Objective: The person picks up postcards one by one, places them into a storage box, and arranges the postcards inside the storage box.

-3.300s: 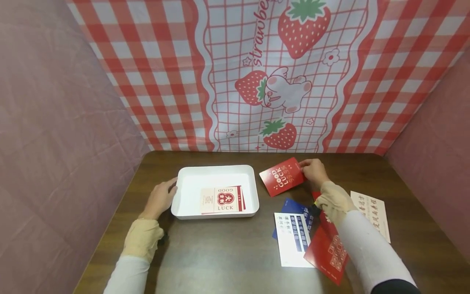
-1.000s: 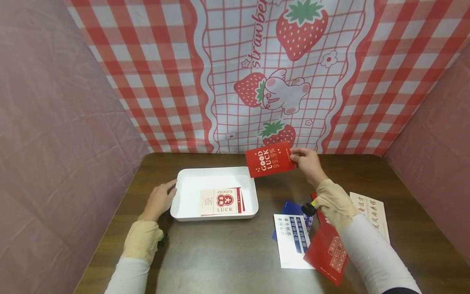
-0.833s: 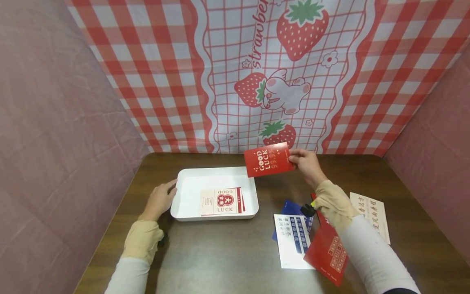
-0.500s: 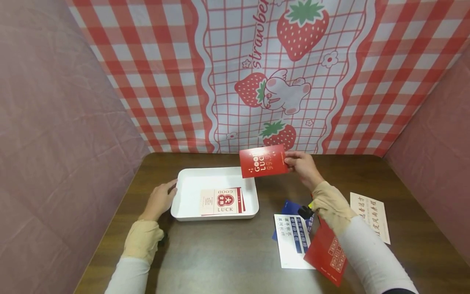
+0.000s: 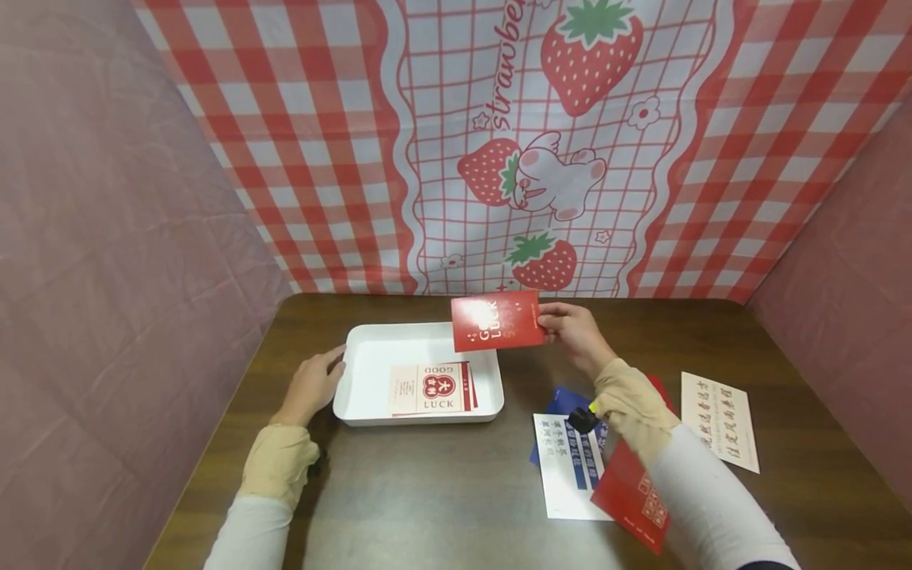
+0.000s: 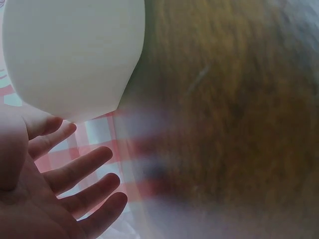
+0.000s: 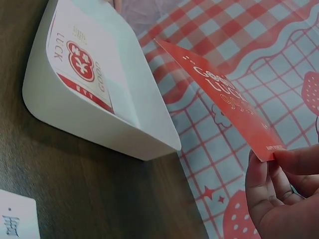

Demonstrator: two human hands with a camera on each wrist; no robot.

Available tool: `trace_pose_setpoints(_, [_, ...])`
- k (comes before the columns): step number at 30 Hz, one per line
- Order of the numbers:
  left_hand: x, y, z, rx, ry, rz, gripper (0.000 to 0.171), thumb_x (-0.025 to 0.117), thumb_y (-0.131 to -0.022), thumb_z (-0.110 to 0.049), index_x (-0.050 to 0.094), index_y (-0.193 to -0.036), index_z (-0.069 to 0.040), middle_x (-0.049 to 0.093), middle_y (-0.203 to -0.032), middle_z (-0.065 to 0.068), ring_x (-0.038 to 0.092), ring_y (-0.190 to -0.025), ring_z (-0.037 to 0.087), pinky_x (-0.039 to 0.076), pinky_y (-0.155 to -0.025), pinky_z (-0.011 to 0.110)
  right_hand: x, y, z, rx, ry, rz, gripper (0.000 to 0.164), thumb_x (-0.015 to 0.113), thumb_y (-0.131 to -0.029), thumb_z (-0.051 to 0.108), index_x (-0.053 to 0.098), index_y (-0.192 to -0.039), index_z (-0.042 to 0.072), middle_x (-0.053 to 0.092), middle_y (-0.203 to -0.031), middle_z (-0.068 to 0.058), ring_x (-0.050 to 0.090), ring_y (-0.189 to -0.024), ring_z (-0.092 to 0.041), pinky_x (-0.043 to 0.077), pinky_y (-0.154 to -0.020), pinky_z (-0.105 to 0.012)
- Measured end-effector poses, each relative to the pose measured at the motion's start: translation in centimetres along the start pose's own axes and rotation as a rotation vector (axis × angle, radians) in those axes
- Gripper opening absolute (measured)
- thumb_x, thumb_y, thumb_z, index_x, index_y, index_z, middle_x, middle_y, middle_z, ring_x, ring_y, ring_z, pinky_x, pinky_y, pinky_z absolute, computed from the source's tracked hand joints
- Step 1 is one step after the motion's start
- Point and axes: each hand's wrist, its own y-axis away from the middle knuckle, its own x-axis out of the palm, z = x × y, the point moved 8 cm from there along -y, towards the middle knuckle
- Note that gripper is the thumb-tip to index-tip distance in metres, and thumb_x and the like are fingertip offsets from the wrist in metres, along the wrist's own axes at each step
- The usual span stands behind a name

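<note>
My right hand (image 5: pixel 575 332) pinches a red "GOOD LUCK" card (image 5: pixel 496 321) by its right end. The card hangs tilted over the back right corner of a white tray (image 5: pixel 413 421). In the right wrist view, the thumb lies on top of the red card (image 7: pixel 224 97) with fingers beneath. My left hand (image 5: pixel 310 385) is at the tray's left side, its fingertips touching the rim. The left wrist view has this hand (image 6: pixel 65 184) with fingers spread, thumb and index by the tray corner. Inside the tray lies a cream "GOOD LUCK" card (image 5: pixel 432 389) over another red-edged card.
Right of the tray lie a white card (image 5: pixel 563 495) overlapping a blue card (image 5: pixel 563 400), a red card (image 5: pixel 630 499) partly under my right forearm, and a cream card (image 5: pixel 720 419). A strawberry-print cloth (image 5: pixel 342 158) hangs behind the wooden table (image 5: pixel 399 491).
The right hand has lifted the red card from the table's back right and carried it left, over the tray's back right corner. The left hand has stayed at the tray.
</note>
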Motion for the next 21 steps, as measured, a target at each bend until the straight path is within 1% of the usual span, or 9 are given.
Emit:
trace_pose_setpoints(4, [0.0,0.0,0.0,0.01,-0.001,-0.005,0.042,0.049,-0.099,-0.018,0.054,-0.138,-0.004,0.058,-0.133,0.027,0.053,-0.124,0.047,0.041,-0.105,0.058,0.6,0.2,-0.4,0.013,-0.013,0.013,0.027,0.052,-0.093,-0.005,0.052,-0.119,-0.013,0.065,-0.069,0.009,0.057,-0.055,-0.003,0.048,-0.054,-0.016])
trace_pose_setpoints(9, [0.1,0.0,0.1,0.015,-0.002,-0.01,0.042,0.05,-0.098,-0.018,0.054,-0.138,-0.004,0.058,-0.132,0.028,0.053,-0.123,0.047,0.041,-0.105,0.058,1.5,0.5,-1.1,0.036,-0.03,0.035,0.034,0.052,-0.094,-0.004,0.047,-0.125,-0.018,0.066,-0.073,0.008,0.06,-0.059,-0.003,0.051,-0.056,-0.016])
trace_pose_setpoints(13, [0.2,0.0,0.1,0.006,-0.001,-0.002,0.043,0.049,-0.099,-0.019,0.053,-0.139,-0.005,0.057,-0.134,0.027,0.052,-0.125,0.046,0.04,-0.106,0.058,2.0,0.7,-1.8,0.057,-0.039,0.041,0.037,0.052,-0.095,-0.004,0.046,-0.129,-0.018,0.065,-0.075,0.007,0.06,-0.06,-0.004,0.052,-0.057,-0.017])
trace_pose_setpoints(18, [0.2,0.0,0.1,0.006,-0.002,0.001,0.043,0.048,-0.099,-0.018,0.052,-0.139,-0.004,0.056,-0.134,0.027,0.052,-0.125,0.047,0.04,-0.107,0.058,2.7,0.9,-2.2,0.066,-0.073,0.053,0.032,0.052,-0.093,-0.005,0.05,-0.124,-0.015,0.066,-0.076,0.006,0.06,-0.059,-0.005,0.052,-0.055,-0.017])
trace_pose_setpoints(21, [0.2,0.0,0.1,0.002,-0.001,0.004,0.043,0.048,-0.099,-0.018,0.052,-0.14,-0.004,0.056,-0.135,0.027,0.052,-0.125,0.047,0.04,-0.107,0.058,3.3,1.0,-2.4,0.062,-0.086,0.072,0.03,0.052,-0.092,-0.007,0.05,-0.121,-0.016,0.066,-0.074,0.006,0.06,-0.059,-0.004,0.053,-0.055,-0.017])
